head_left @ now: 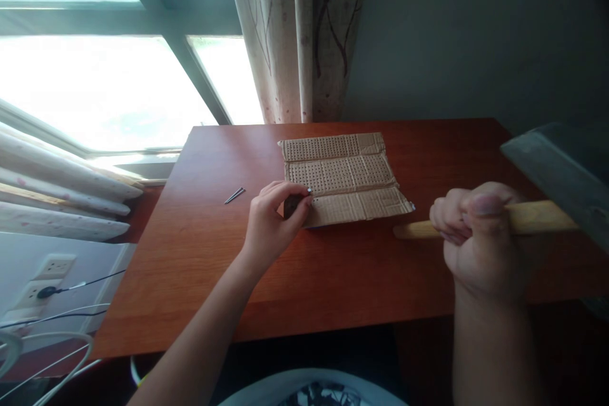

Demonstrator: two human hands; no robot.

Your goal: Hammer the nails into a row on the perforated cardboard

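Note:
My left hand [276,219] pinches a small nail [309,191] upright at the near left corner of a cardboard sheet [345,177] dotted with rows of holes. The cardboard lies on a reddish wooden table [214,266]. My right hand [478,235] is raised close to the camera, fist closed round the wooden handle of a hammer [537,216]; its dark metal head [561,171] is at the right edge of view. Loose nails [235,195] lie on the table left of my left hand.
A patterned curtain [304,32] hangs behind the table beside a bright window [104,76]. A grey wall [451,32] is at the back right. A wall socket with plugged cables [47,292] is at the lower left.

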